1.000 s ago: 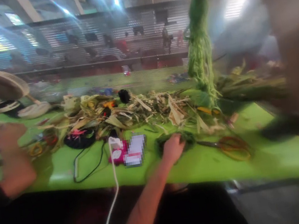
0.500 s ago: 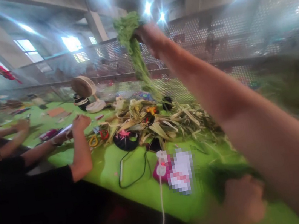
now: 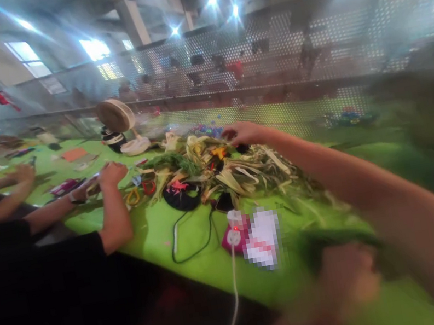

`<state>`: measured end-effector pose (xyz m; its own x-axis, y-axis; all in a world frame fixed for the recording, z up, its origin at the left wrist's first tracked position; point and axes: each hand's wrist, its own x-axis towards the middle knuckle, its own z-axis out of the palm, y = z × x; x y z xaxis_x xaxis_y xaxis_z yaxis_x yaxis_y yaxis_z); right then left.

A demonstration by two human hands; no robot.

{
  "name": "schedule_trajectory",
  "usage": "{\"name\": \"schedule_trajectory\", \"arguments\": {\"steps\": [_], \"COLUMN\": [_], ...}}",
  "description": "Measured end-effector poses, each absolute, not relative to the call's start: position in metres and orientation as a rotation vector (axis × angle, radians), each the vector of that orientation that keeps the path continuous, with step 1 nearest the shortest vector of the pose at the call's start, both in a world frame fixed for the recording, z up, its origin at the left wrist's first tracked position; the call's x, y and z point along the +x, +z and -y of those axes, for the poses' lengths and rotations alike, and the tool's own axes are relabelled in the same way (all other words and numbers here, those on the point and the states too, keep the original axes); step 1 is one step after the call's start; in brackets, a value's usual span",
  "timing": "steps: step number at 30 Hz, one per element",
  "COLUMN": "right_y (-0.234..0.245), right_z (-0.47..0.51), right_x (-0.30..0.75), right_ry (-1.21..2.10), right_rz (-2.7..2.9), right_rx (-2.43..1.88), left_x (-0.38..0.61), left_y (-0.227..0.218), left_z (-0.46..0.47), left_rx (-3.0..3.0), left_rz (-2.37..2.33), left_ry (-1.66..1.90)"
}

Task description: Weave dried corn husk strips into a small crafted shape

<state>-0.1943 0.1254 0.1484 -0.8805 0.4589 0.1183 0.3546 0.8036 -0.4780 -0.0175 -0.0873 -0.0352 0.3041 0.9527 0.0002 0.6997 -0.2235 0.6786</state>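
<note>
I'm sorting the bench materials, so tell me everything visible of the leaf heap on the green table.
The leaf heap is a loose, tangled mound of pale straw-coloured and green strips, dry-looking like husks. It lies on the bright green table before the perforated screen. The right hand rests on its far top. A round black item lies against its near edge.

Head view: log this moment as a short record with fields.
Surface: green table
Right hand: stretched out over the pile of dry husks, touching its top; grip unclear
Left hand: blurred, at a dark green bundle; grip unclear
Nearby: pink device with white cable, small fan
Others: a co-worker's hand at left
</note>
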Motion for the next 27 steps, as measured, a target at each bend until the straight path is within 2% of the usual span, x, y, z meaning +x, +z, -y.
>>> {"name": "schedule_trajectory", "arguments": {"steps": [5, 9, 11, 15, 18, 20, 23, 27], "right_y": [0.11, 0.06, 0.039, 0.02, 0.033, 0.055, 0.098, 0.148], "right_z": [-0.084, -0.048, -0.037, -0.024, -0.024, -0.03, -0.045, -0.06], "right_x": [-0.066, -0.017, -0.007, 0.008, 0.026, 0.045, 0.084, 0.149], "right_ry": [1.0, 0.82, 0.867, 1.515, 1.885, 1.944, 1.898, 1.613], "right_rz": [2.968, 3.074, 3.132, 2.959, 2.392, 2.02, 1.669, 1.437], "right_rx": [-0.706, -0.89, -0.961, -0.789, -0.757, -0.74, -0.628, -0.58], "left_x": [-0.015, 0.008, 0.021, 0.038, 0.043, 0.044, 0.044, 0.033], "left_y": [-0.023, -0.017, -0.016, -0.012, -0.01, -0.011, -0.018, -0.018], "left_z": [0.086, 0.092, 0.097, 0.105, 0.111, 0.115, 0.122, 0.133], "left_rx": [2.027, 2.172, 2.193, 2.252, 2.284, 2.28, 2.222, 2.039], "left_rz": [-1.394, -1.311, -1.299, -1.269, -1.266, -1.269, -1.276, -1.295], "left_ry": [0.746, 0.628, 0.583, 0.549, 0.479, 0.423, 0.411, 0.593]}}
